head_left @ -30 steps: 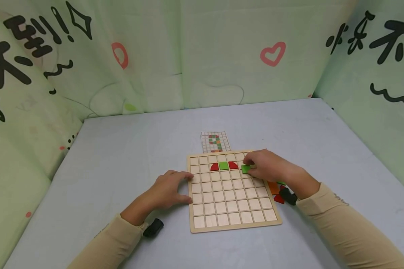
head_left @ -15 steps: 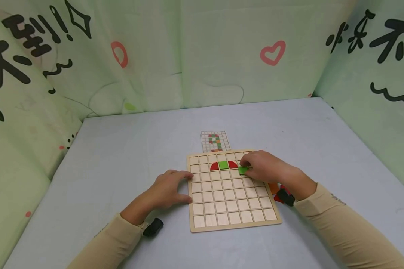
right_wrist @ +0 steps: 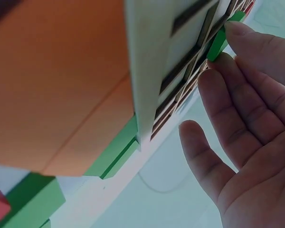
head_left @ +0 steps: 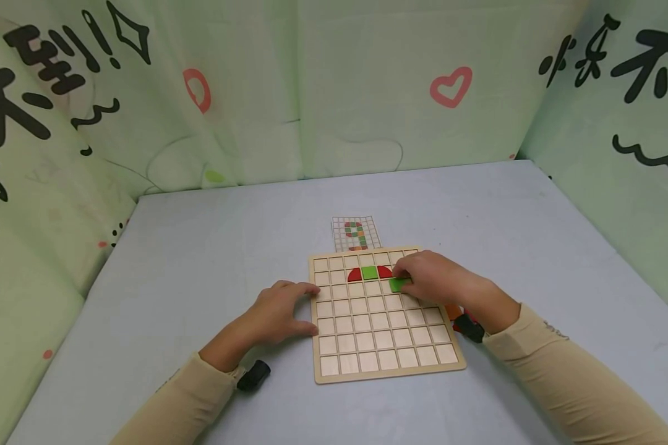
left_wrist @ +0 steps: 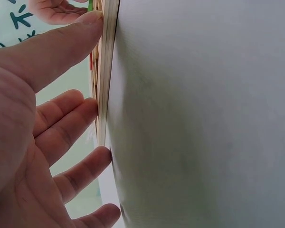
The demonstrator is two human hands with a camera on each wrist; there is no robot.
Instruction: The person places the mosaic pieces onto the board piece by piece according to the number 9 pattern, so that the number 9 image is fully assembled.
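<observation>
A wooden grid board (head_left: 362, 307) lies on the table. Its second row holds a red quarter-round piece (head_left: 355, 274), a green square (head_left: 370, 272) and another red piece (head_left: 385, 272), side by side. My right hand (head_left: 442, 278) pinches a green square (head_left: 397, 285) at the board, just below the right red piece; in the right wrist view that green piece (right_wrist: 219, 43) is tilted between thumb and fingers. My left hand (head_left: 273, 314) touches the board's left edge with thumb and fingertips, fingers spread, and the left wrist view shows them against the board's side (left_wrist: 104, 85).
A printed pattern card (head_left: 356, 233) lies behind the board. Orange pieces (head_left: 453, 311), with red ones beside them, lie at the board's right edge, partly hidden by the right wrist. Green pieces (right_wrist: 115, 151) show there in the right wrist view. Printed curtains surround the table.
My right hand has moved a little left with the green square, from the right part of the board to below the right red piece. My left hand has stayed in place.
</observation>
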